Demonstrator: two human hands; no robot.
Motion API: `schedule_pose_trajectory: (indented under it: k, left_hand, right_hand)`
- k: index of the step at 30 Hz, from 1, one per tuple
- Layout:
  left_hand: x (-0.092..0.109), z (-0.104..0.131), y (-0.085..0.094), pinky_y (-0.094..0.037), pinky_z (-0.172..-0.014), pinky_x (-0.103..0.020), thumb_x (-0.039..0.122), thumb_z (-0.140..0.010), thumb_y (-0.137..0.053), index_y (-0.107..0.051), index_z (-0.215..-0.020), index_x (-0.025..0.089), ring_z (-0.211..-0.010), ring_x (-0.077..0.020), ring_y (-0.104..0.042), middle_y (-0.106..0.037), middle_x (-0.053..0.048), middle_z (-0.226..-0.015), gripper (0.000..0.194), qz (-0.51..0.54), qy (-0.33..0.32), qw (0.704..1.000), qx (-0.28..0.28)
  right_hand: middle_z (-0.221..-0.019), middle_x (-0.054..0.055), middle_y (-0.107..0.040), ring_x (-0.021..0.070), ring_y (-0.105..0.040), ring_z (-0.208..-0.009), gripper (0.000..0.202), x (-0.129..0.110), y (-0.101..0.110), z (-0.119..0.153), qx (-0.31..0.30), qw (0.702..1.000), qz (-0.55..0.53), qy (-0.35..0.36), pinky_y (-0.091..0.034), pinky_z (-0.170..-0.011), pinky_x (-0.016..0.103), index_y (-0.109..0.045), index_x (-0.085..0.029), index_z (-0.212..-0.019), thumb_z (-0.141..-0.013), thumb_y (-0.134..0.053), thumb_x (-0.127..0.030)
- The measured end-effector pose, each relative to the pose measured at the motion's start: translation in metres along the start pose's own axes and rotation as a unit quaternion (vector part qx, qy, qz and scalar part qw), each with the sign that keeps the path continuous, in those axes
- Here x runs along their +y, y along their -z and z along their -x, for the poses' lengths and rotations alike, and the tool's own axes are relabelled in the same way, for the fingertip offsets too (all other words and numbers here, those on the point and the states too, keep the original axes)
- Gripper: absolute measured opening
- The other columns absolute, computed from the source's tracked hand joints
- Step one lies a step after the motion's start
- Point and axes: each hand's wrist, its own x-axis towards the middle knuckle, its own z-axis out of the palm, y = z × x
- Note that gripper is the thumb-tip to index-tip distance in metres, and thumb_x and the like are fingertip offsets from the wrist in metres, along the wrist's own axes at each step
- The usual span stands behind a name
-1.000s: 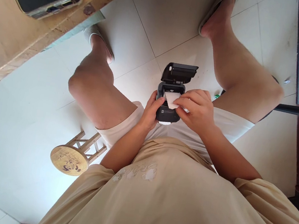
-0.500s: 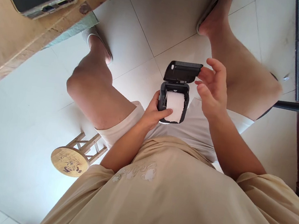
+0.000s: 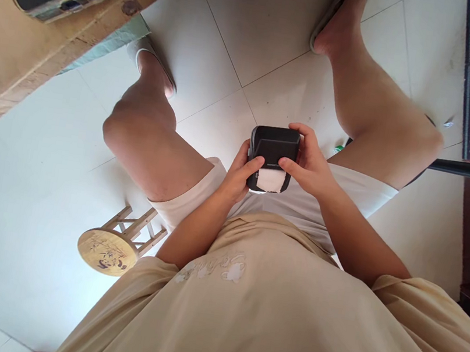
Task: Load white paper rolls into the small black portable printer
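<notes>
Small black plastic printer (image 3: 273,149): lid now shut, white paper strip (image 3: 270,179) protruding. Left hand (image 3: 240,175) and right hand (image 3: 309,165) both grip it.

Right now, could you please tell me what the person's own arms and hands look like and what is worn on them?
Both forearms are bare. The left hand and right hand wear no gloves, and no rings, watch or bracelet show. Loose beige short sleeves of a T-shirt end near the elbows.
</notes>
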Motion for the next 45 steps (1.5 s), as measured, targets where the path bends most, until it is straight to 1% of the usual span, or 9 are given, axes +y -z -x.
schedule_pose_trajectory:
  k: [7,11,15,20,25,32,36,41,45]
  left_hand:
    - [0.003,-0.002,-0.007,-0.063,-0.111,-0.042,0.052,-0.102,-0.069,-0.077,-0.109,0.025,-0.125,-0.0288,-0.079,-0.082,-0.003,-0.105,0.029,0.047,-0.015,0.998,0.047]
    - [0.006,-0.002,-0.011,-0.060,-0.117,-0.042,0.042,-0.110,-0.053,-0.077,-0.103,0.024,-0.129,-0.0270,-0.078,-0.082,-0.003,-0.102,0.031,0.054,0.007,0.995,0.083]
    - [0.004,-0.003,-0.011,-0.056,-0.121,-0.040,0.045,-0.113,-0.056,-0.077,-0.106,0.023,-0.132,-0.0257,-0.076,-0.083,-0.004,-0.108,0.031,0.063,0.025,0.992,0.104]
    - [-0.004,-0.007,-0.004,-0.060,-0.116,-0.040,0.051,-0.109,-0.065,-0.078,-0.107,0.023,-0.125,-0.0259,-0.078,-0.083,-0.003,-0.104,0.031,0.047,0.012,0.992,0.115]
    - [-0.008,-0.008,-0.001,-0.064,-0.108,-0.042,0.060,-0.103,-0.072,-0.078,-0.105,0.024,-0.122,-0.0289,-0.080,-0.084,-0.004,-0.103,0.036,0.031,0.007,0.996,0.079]
    - [-0.005,-0.006,-0.001,-0.064,-0.107,-0.042,0.063,-0.096,-0.079,-0.074,-0.100,0.023,-0.124,-0.0306,-0.078,-0.080,-0.004,-0.095,0.041,0.024,0.022,0.994,0.104]
    - [-0.003,-0.005,-0.001,-0.064,-0.106,-0.043,0.062,-0.096,-0.076,-0.072,-0.098,0.023,-0.125,-0.0311,-0.078,-0.079,-0.004,-0.096,0.039,0.032,0.033,0.993,0.109]
    - [-0.002,-0.003,-0.002,-0.064,-0.106,-0.044,0.062,-0.098,-0.071,-0.072,-0.099,0.024,-0.126,-0.0321,-0.077,-0.081,-0.005,-0.100,0.039,0.042,0.025,0.996,0.079]
    - [-0.001,-0.001,-0.001,-0.063,-0.100,-0.040,0.064,-0.091,-0.080,-0.072,-0.100,0.025,-0.119,-0.0298,-0.078,-0.079,-0.003,-0.098,0.041,0.017,0.011,0.998,0.052]
  right_hand:
    - [-0.131,0.011,-0.071,0.0292,-0.069,-0.107,0.100,-0.003,-0.012,0.002,0.043,0.993,0.106,0.029,-0.062,-0.096,0.050,-0.044,-0.032,-0.159,-0.085,-0.071,-0.094]
    - [-0.139,0.014,-0.069,0.0323,-0.069,-0.113,0.099,-0.005,-0.014,0.003,0.052,0.988,0.142,0.013,-0.062,-0.098,0.052,-0.044,-0.029,-0.162,-0.089,-0.066,-0.091]
    - [-0.156,0.017,-0.061,0.0352,-0.067,-0.130,0.086,-0.008,-0.003,0.007,0.047,0.983,0.169,0.060,-0.062,-0.105,0.055,-0.049,-0.028,-0.159,-0.093,-0.067,-0.080]
    - [-0.152,0.017,-0.062,0.0373,-0.062,-0.140,0.071,-0.015,0.004,0.016,0.059,0.954,0.262,0.130,-0.064,-0.103,0.053,-0.059,-0.028,-0.150,-0.089,-0.076,-0.059]
    - [-0.127,0.014,-0.065,0.0341,-0.068,-0.115,0.050,-0.026,0.000,0.016,0.142,0.912,0.349,0.160,-0.063,-0.095,0.052,-0.067,-0.026,-0.136,-0.092,-0.073,-0.049]
    - [-0.129,0.015,-0.063,0.0366,-0.063,-0.119,0.054,-0.042,-0.005,0.019,0.063,0.890,0.416,0.178,-0.059,-0.102,0.055,-0.069,-0.026,-0.140,-0.089,-0.076,-0.043]
    - [-0.126,0.016,-0.064,0.0355,-0.063,-0.113,0.047,-0.044,-0.013,0.023,0.086,0.876,0.441,0.176,-0.057,-0.098,0.053,-0.071,-0.025,-0.137,-0.093,-0.073,-0.041]
    - [-0.079,0.006,-0.060,0.0276,-0.059,-0.078,0.023,-0.047,-0.020,0.023,0.205,0.869,0.424,0.153,-0.050,-0.083,0.047,-0.076,-0.028,-0.103,-0.106,-0.060,-0.044]
    - [-0.072,0.005,-0.067,0.0266,-0.064,-0.073,0.027,-0.054,-0.024,0.018,0.199,0.864,0.437,0.149,-0.049,-0.080,0.045,-0.075,-0.029,-0.093,-0.107,-0.053,-0.036]
